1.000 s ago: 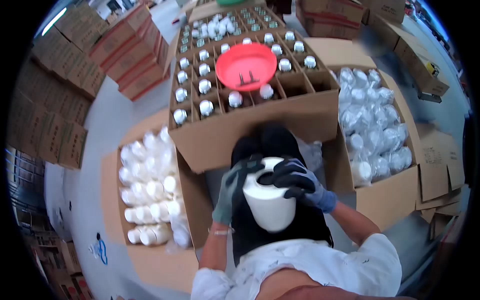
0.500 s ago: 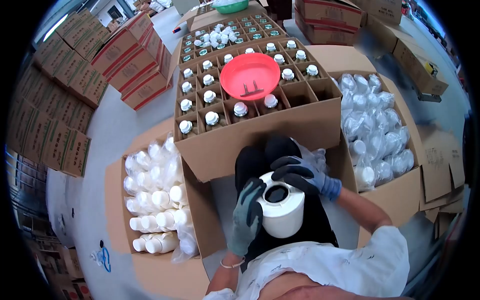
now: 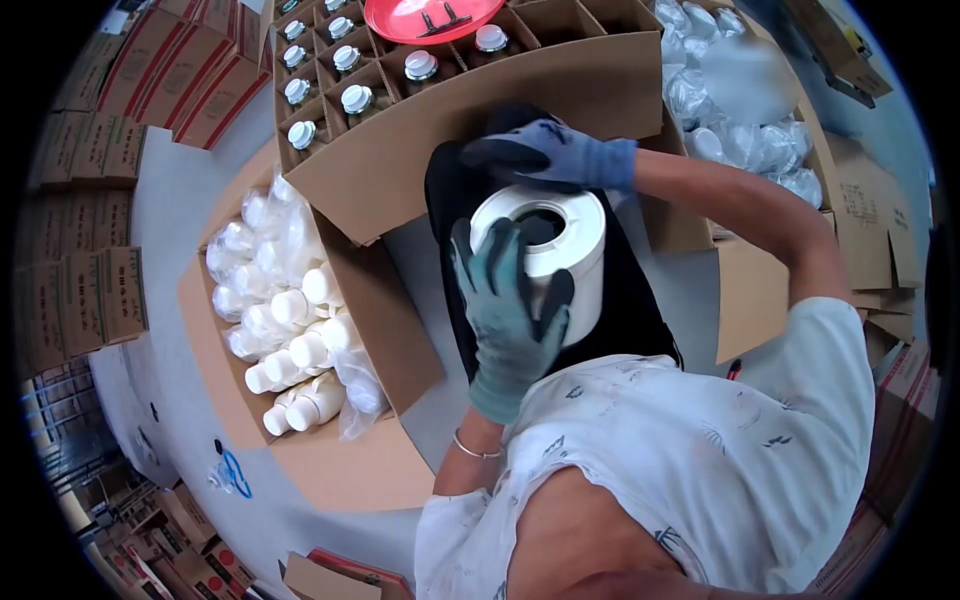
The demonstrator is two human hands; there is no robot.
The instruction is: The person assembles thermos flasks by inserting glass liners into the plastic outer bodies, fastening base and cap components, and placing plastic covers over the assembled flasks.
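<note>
A white round container (image 3: 582, 262) with a wide dark opening in its top rests on my lap. My left hand (image 3: 505, 310), in a grey-green glove, lies against its near left side with the fingers spread over the rim. My right hand (image 3: 550, 155), in a blue-grey glove, is at the far edge of the container, its fingers stretched to the left above my knees. Beyond my knees stands a divided carton (image 3: 480, 125) of bottles with white caps (image 3: 356, 98). A red dish (image 3: 430, 15) with small dark metal pieces sits on it.
An open carton (image 3: 375, 320) of white bottles (image 3: 310, 348), some in clear plastic, stands at the left. At the right is another carton (image 3: 680, 215) with plastic-wrapped items (image 3: 745, 145). Stacked boxes (image 3: 85, 290) line the left side. Flattened cardboard (image 3: 865, 220) lies at the far right.
The view has tilted down and turned. My right hand has moved from the container's right rim to its far side, fingers extended. My left hand has spread over the near left rim.
</note>
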